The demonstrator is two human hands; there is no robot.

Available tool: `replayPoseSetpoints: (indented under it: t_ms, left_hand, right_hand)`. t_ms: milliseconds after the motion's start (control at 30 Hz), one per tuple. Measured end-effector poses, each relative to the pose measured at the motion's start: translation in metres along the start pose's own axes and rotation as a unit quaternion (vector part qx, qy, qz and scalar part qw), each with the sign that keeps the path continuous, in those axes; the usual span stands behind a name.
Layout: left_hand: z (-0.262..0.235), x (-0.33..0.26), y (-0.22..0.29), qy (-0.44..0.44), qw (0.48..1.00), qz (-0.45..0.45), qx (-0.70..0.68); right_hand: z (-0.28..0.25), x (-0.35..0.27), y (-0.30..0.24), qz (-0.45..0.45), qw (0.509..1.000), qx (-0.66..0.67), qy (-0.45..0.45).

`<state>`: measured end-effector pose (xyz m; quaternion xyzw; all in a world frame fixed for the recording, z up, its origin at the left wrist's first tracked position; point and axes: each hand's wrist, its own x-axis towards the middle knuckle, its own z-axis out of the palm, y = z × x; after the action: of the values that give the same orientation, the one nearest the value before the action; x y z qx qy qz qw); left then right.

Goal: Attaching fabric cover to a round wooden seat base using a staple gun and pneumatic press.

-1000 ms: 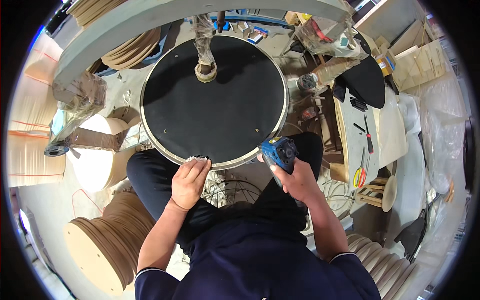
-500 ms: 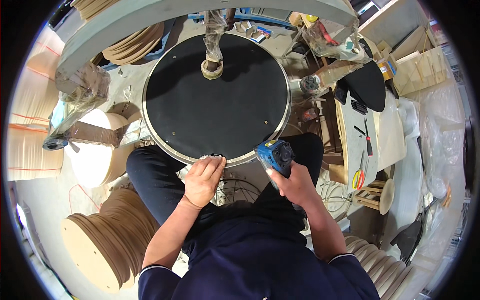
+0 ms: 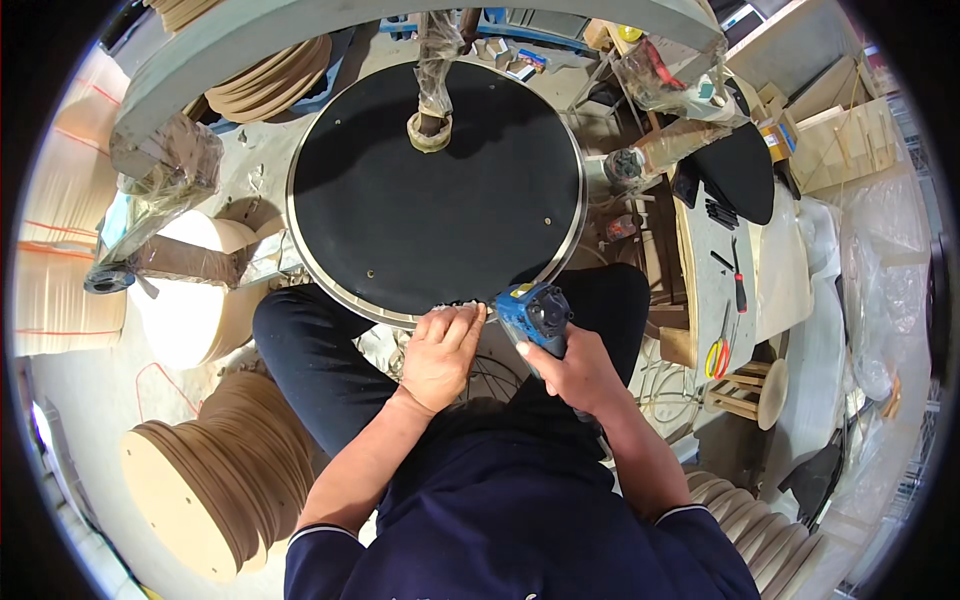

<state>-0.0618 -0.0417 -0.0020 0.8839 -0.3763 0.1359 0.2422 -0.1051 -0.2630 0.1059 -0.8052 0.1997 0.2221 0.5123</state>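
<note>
Head view: left hand (image 3: pixel 440 350) clasps the near edge of a round black fabric-covered disc (image 3: pixel 425 215); right hand (image 3: pixel 578 372) clenches a blue-and-black power tool (image 3: pixel 541 314) beside it, best held square.

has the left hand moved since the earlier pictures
Yes: judged against the scissors on the bench, the left hand has moved right, closer to the blue tool.

One blue power tool (image 3: pixel 538 314), one pale-rimmed black disc (image 3: pixel 440 215), one pair of scissors (image 3: pixel 717 358)
</note>
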Motion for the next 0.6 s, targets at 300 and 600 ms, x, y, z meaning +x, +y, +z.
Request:
replayPoseSetpoints:
  t_ms: [300,600]
  left_hand:
    - [0.005,0.006,0.011,-0.036,0.999,0.009,-0.014]
    - [-0.042,-0.006,-0.031,0.030,0.997,-0.049,-0.043]
  right_hand:
    - [-0.011,0.002,0.002,0.017,1.000,-0.013,0.022]
    - [-0.030,0.009,0.010,0.001,0.998,-0.034,0.053]
